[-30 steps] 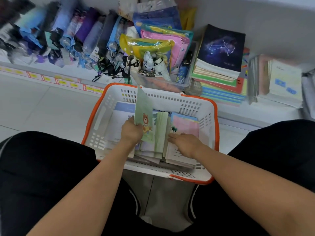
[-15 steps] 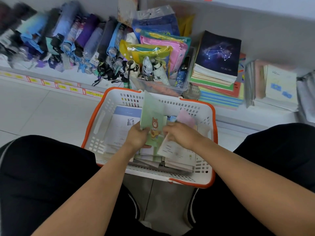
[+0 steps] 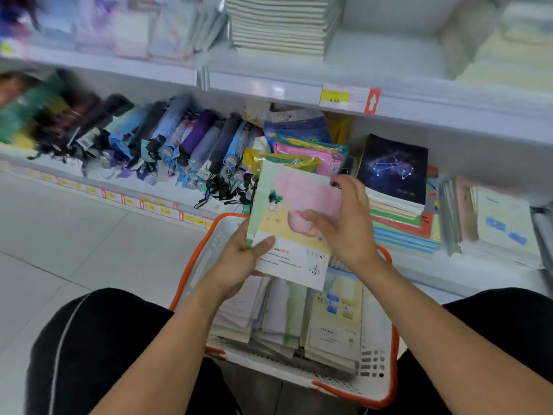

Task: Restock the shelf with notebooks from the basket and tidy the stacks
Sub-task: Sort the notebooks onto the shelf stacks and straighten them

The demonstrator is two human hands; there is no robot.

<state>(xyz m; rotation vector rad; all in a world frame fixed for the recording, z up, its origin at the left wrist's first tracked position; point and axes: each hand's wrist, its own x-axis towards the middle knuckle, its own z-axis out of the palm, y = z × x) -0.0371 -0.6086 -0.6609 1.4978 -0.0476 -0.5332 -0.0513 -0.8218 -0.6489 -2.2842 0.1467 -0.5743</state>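
Both hands, left hand (image 3: 239,259) & right hand (image 3: 344,226), held notebooks (image 3: 294,217) above basket (image 3: 392,369); next, prob. onto shelf (image 3: 419,115).

Basket (image 3: 386,366) before shelf (image 3: 419,115) (notebooks (image 3: 332,322) inside).

Person, head view. Both forearms are bare, with no sleeves in view and no watch, ring or band visible. The left hand (image 3: 239,262) and right hand (image 3: 344,226) are bare, without gloves. Legwear: black fabric covers the left leg (image 3: 98,348) and the right leg (image 3: 493,330). The left leg carries a thin pale stripe (image 3: 61,345) running lengthwise down its outer side in a gentle curve. On the right leg no stripe can be made out.
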